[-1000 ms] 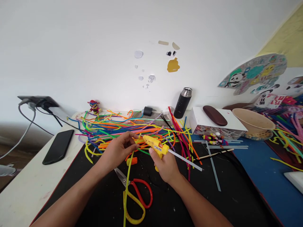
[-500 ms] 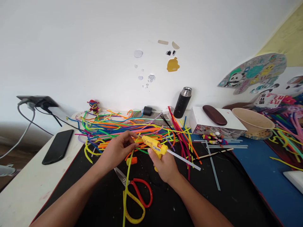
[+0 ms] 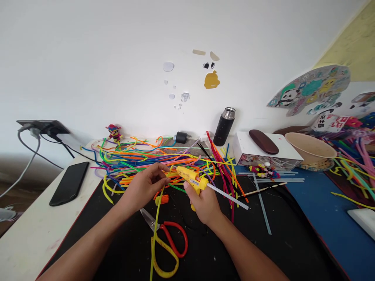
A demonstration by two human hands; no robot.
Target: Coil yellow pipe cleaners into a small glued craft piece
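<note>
My left hand (image 3: 148, 184) pinches a long yellow-green pipe cleaner (image 3: 156, 220) near its upper end; the rest hangs down toward me. My right hand (image 3: 206, 203) is wrapped round a yellow hot glue gun (image 3: 190, 176), with a pale glue stick (image 3: 228, 196) jutting from its back. The nozzle points left, right by the pipe cleaner's tip; whether they touch I cannot tell. Under my hands, scissors (image 3: 170, 242) with one red and one yellow handle loop lie on the black mat. A small orange and yellow piece (image 3: 162, 199) rests just behind them.
Many coloured pipe cleaners (image 3: 137, 156) are heaped at the back. A phone (image 3: 69, 183) lies at left, and a small figure (image 3: 113, 132) stands near the wall. A black flask (image 3: 224, 127), a white box (image 3: 269, 150), a bowl (image 3: 310, 148) and loose glue sticks (image 3: 262, 205) are at right.
Both hands keep nearly the same pose, with the glue gun's nozzle still beside the pipe cleaner's tip. The whole view has shifted slightly.
</note>
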